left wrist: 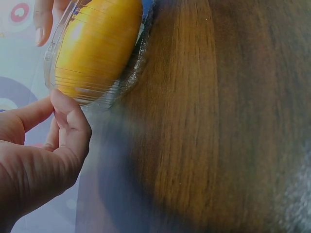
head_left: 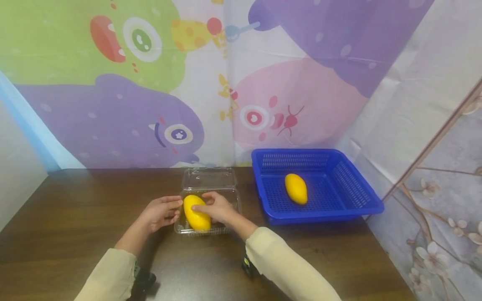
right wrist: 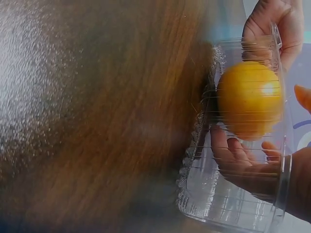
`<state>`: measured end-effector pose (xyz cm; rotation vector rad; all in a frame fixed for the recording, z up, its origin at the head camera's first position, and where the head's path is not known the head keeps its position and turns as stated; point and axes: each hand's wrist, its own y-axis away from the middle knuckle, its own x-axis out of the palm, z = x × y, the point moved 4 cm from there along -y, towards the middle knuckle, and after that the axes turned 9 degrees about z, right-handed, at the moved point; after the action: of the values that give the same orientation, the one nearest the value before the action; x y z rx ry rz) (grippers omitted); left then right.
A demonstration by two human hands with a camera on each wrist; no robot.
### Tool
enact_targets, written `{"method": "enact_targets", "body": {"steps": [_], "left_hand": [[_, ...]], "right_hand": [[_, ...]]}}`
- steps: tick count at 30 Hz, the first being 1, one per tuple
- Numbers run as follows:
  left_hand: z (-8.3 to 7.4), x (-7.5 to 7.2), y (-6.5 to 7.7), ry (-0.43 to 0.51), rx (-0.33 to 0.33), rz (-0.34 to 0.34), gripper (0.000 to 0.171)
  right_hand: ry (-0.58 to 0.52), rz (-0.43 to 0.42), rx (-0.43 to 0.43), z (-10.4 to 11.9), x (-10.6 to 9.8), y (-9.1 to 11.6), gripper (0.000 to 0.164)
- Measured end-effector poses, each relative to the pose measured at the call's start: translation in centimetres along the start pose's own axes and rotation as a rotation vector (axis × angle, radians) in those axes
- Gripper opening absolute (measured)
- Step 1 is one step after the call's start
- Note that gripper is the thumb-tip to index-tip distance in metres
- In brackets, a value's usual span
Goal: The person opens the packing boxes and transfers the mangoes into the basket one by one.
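Note:
A yellow mango lies in the left half of a clear plastic clamshell box, whose lid is folded back. My right hand reaches into the box and holds the mango, thumb on top and fingers along its right side. Through the clear wall, the right wrist view shows these fingers beside the fruit. At the box's left edge, my left hand pinches the rim between thumb and fingers, seen closer in the left wrist view.
A blue plastic basket stands to the right of the box, with another yellow mango in it. Both stand on a brown wooden table. A cartoon-printed cloth hangs behind, and a flowered panel is at the right.

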<state>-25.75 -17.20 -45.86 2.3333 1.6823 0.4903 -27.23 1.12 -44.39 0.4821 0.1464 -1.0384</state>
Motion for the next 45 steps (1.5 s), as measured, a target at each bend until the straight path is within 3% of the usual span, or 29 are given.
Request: {"method": "enact_targets", "body": {"steps": [21, 45], "left_hand": [[0.2, -0.1, -0.1, 0.014, 0.006, 0.005, 0.054], [0.0, 0.0, 0.1, -0.001, -0.001, 0.012, 0.055]], "right_hand": [[-0.012, 0.014, 0.055, 0.3, 1.1, -0.6, 0.076], [0.318, -0.086, 0.062, 0.7, 2.6, -0.7, 0.086]]}}
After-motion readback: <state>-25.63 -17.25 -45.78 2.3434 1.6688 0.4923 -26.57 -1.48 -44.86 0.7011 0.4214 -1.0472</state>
